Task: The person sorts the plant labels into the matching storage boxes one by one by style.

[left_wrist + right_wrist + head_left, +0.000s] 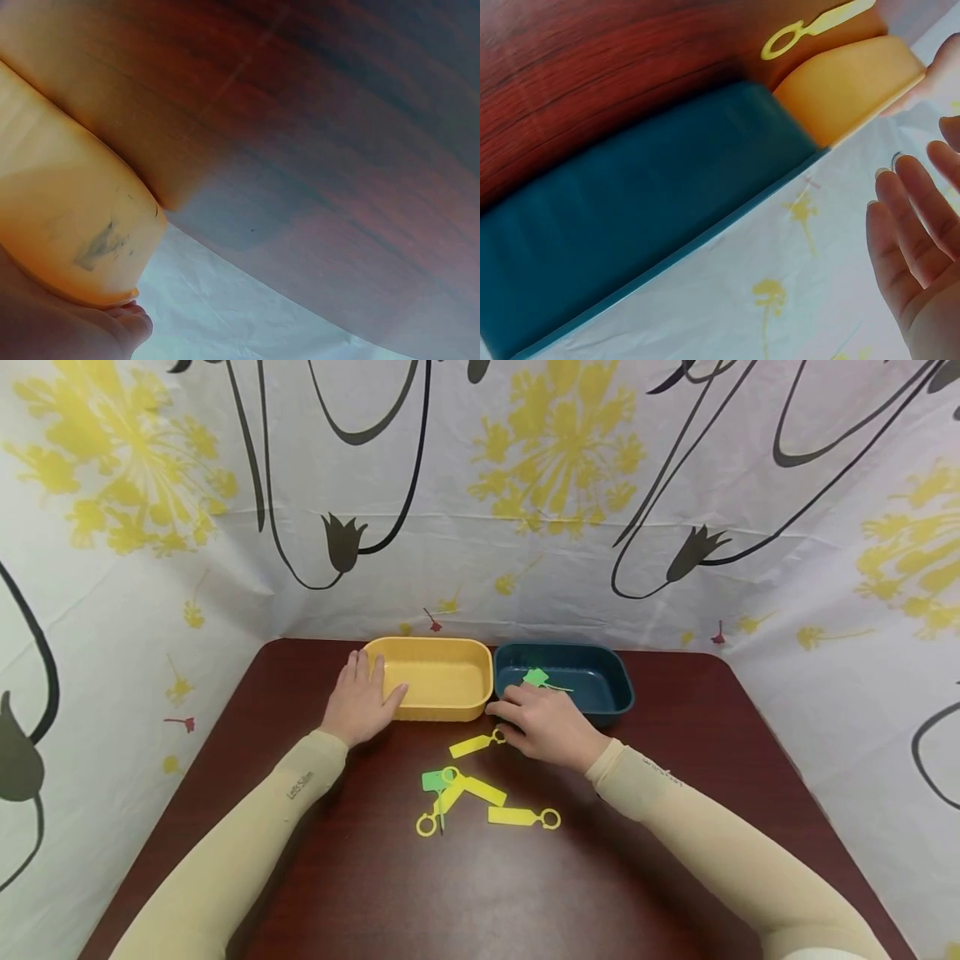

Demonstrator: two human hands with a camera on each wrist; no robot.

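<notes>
My left hand [358, 700] rests over the left end of the yellow bin [442, 713], fingers fairly straight and the thumb spread over its inside. The left wrist view shows this hand [82, 330] along the bin's rim. In front of the dark blue bin [617, 697], my right hand [546, 723] hovers with loosely bent fingers. Nothing shows between those fingers [907, 244] in the right wrist view. A green tag [536, 677] with a thin tail lies in the blue bin. Just left of the right hand lies a yellow tag [470, 746], its ring end near the fingers.
Nearer on the dark red table [360, 877] lie a green tag [432, 781], partly overlapped by yellow ring-ended tags [483, 790], and another yellow tag [512, 816] to the right. The bins stand side by side near the back edge, before a patterned curtain [420, 560].
</notes>
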